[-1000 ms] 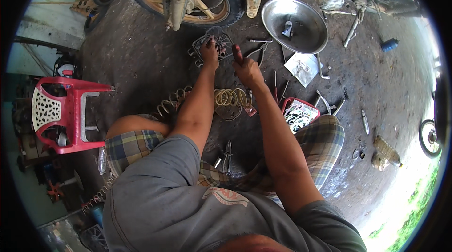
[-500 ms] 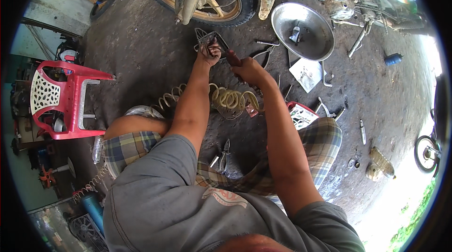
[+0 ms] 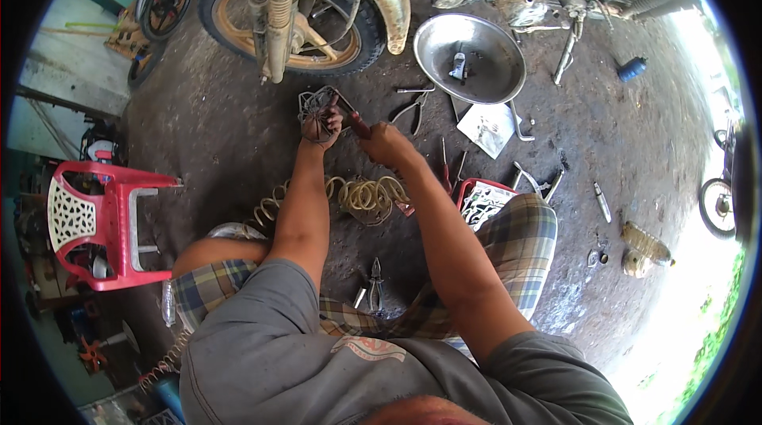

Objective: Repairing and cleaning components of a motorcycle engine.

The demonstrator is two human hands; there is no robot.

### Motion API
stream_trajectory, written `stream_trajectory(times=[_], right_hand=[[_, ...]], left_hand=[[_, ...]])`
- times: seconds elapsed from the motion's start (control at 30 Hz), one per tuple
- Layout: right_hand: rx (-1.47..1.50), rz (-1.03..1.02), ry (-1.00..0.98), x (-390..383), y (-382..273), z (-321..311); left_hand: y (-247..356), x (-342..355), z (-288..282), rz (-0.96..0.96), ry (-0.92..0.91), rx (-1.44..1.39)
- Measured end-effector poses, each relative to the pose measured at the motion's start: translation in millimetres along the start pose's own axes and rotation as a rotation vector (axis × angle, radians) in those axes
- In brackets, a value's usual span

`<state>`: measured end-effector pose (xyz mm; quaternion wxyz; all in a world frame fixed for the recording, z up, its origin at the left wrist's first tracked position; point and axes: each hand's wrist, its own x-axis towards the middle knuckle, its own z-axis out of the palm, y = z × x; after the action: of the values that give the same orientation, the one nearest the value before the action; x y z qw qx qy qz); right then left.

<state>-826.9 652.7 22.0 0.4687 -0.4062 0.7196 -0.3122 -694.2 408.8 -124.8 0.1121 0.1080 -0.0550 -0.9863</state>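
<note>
My left hand [image 3: 324, 125] is closed on a dark wire metal part [image 3: 312, 100], held above the floor below a motorcycle front wheel. My right hand [image 3: 385, 144], just right of it, grips a red-handled tool [image 3: 359, 127] whose metal end meets the part; the tool's tip is hard to make out. Coiled yellow hose [image 3: 369, 195] lies under my forearms. To the right are pliers [image 3: 409, 114], a steel basin [image 3: 432, 52] holding a small tube, and a white sheet [image 3: 490, 138]. A second pair of pliers [image 3: 376, 286] lies between my legs.
The wheel [image 3: 222, 28] and a motorcycle engine [image 3: 528, 4] occupy the top. A red-and-white plastic chair [image 3: 131, 238] is at left. A red tray [image 3: 484, 199] sits by my right knee, with scattered tools, a blue container [image 3: 631, 69] and a plastic bottle [image 3: 647, 244] farther right.
The red tool has gone from upright to slanted toward the metal part, which has turned in my left hand. The view has also shifted, so surroundings sit lower and further left.
</note>
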Motion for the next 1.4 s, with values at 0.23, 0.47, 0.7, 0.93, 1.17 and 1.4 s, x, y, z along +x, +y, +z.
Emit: stream_trajectory(times=[0.23, 0.47, 0.7, 0.93, 1.17, 1.4], right_hand=[[0.086, 0.272, 0.501, 13.7, 42.9, 28.9], [0.256, 0.453, 0.54, 31.9, 79.2, 63.4], [0.03, 0.062, 0.485, 13.3, 12.8, 18.0], [-0.393, -0.116, 0.42, -51.0, -5.3, -208.9], [-0.581, 0.465, 0.442, -245.8, 183.3, -223.8], [-0.319, 0.479, 0.346, -315.3, 333.3, -8.3]], left_hand=[[11.3, 17.8, -11.0, 0.663, 1.318, 0.843], [-58.8, 28.0, 44.6, 1.158, 1.21, 1.888], [-96.4, 70.4, 95.6, 1.043, 0.475, 2.007], [-111.2, 54.2, 120.3, 0.261, 0.436, 1.618], [-184.7, 19.3, 52.4, -0.399, 0.104, 1.943], [-270.6, -4.0, 37.3, -0.179, 0.069, 2.296]])
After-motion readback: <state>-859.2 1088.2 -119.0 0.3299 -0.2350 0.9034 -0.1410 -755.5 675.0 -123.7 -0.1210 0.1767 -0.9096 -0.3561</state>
